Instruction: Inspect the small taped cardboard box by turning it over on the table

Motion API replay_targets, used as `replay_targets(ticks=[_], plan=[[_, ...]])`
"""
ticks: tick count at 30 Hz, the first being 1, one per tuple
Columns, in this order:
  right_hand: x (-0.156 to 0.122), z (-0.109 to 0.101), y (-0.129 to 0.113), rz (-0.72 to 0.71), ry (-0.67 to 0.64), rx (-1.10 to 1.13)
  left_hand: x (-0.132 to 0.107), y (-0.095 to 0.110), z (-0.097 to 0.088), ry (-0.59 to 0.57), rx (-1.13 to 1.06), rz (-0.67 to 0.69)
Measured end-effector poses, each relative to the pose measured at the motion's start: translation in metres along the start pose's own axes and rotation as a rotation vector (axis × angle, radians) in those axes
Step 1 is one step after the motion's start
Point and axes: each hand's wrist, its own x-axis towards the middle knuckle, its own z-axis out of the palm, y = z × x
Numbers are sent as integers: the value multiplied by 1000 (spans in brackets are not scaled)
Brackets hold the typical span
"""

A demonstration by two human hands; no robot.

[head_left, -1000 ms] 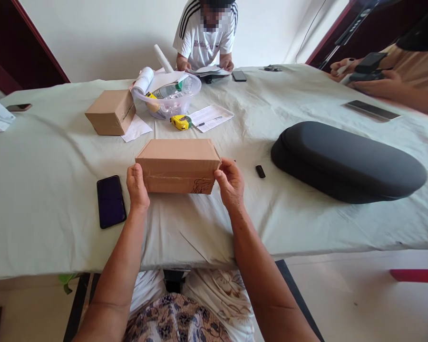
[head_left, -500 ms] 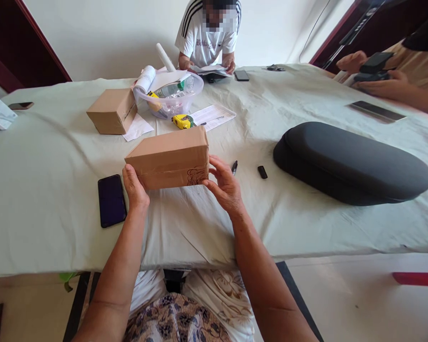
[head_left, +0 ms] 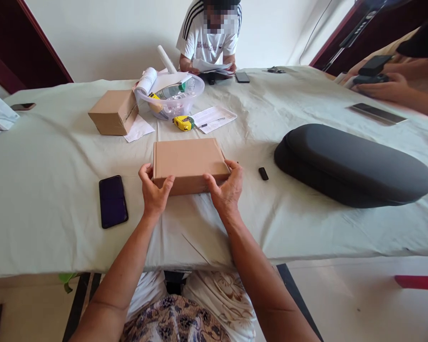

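Observation:
A brown cardboard box [head_left: 189, 159] lies in front of me on the cloth-covered table, its broad flat face up. My left hand [head_left: 155, 190] grips its left end, thumb on the near side. At the opposite end my right hand [head_left: 226, 187] holds the near right corner, thumb along the front and fingers round the side. Left of the box rests a dark smartphone [head_left: 113, 202]. To the right is a small black object [head_left: 263, 174], perhaps a cap. The pen beyond my right hand is almost wholly hidden.
Farther back stand a second cardboard box [head_left: 112, 113] and a plastic basin [head_left: 171, 107] of bottles and paper. A yellow tape measure [head_left: 183, 123] lies by a printed sheet [head_left: 216, 118]. A large dark case [head_left: 353, 164] fills the right. Two people sit around the table.
The box has turned in my hands, its wide face now upward and its scribbled side mostly out of sight. My left hand has shifted right with it, covering most of the pen's surroundings less clearly.

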Motion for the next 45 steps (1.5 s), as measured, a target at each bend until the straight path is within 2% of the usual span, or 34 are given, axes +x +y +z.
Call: replay_targets(ticks=[4, 7, 10, 16, 25, 33, 39, 45], plan=[[-3, 4, -6, -58, -25, -31, -8, 9, 5, 61, 186, 148], [-5, 5, -10, -83, -38, -64, -13, 14, 8, 50, 278, 230], [-7, 7, -11, -85, -28, -98, -16, 16, 9, 39, 333, 235], [-9, 8, -14, -88, -39, -81, -15, 14, 9, 93, 371, 237], [-9, 5, -15, -113, -27, 21, -8, 11, 5, 106, 310, 272], [-3, 0, -15, 81, -5, 254, -2, 11, -1, 121, 171, 249], [2, -7, -19, 94, -28, 310, 3, 9, -5, 137, 103, 181], [5, -4, -15, 56, -33, 405, 7, 8, -7, 172, 23, 99]])
